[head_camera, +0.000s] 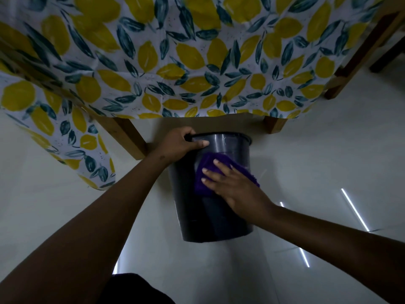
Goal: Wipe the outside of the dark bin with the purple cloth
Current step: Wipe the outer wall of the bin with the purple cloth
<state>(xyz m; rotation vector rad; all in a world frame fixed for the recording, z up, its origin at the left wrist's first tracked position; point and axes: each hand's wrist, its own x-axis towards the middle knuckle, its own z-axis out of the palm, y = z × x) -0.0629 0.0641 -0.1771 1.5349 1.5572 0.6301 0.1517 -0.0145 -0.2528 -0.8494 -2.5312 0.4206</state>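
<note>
A dark plastic bin (210,220) lies tilted on the pale floor, its rim pointing away from me toward the table. My left hand (177,145) grips the rim at its left side, thumb on the outer wall. My right hand (232,185) lies flat with fingers spread, pressing a purple cloth (202,172) against the bin's upper outer wall. Part of the cloth sticks out beyond my fingers on both sides; the rest is hidden under my palm.
A table draped in a lemon-print cloth (175,62) hangs just beyond the bin. Wooden table legs (129,137) stand left and right (274,125) of the rim. Glossy pale floor tiles (317,163) surround the bin.
</note>
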